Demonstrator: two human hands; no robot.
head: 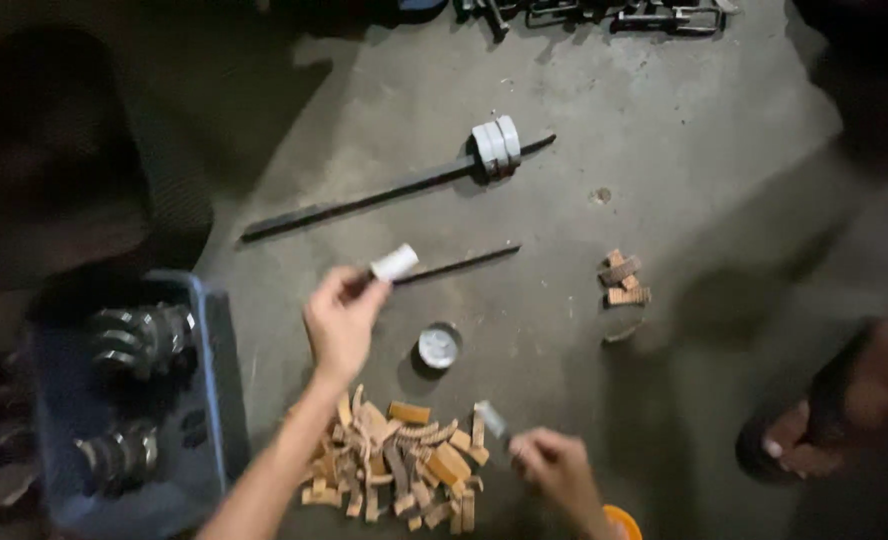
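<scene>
My left hand is raised over the concrete floor and pinches a small pale curved piece between its fingertips. My right hand is low at the bottom and grips a small grey metal piece that sticks up from its fingers. Between and below the hands lies a heap of several tan curved strips and blocks. A small round open tin sits just right of my left hand. A thin dark rod lies beyond the pale piece.
A long dark bar carries white curved pieces. A small stack of tan blocks lies to the right. A blue crate with metal parts stands at left. Another person's foot in a sandal is at right. Metal tools lie at the top.
</scene>
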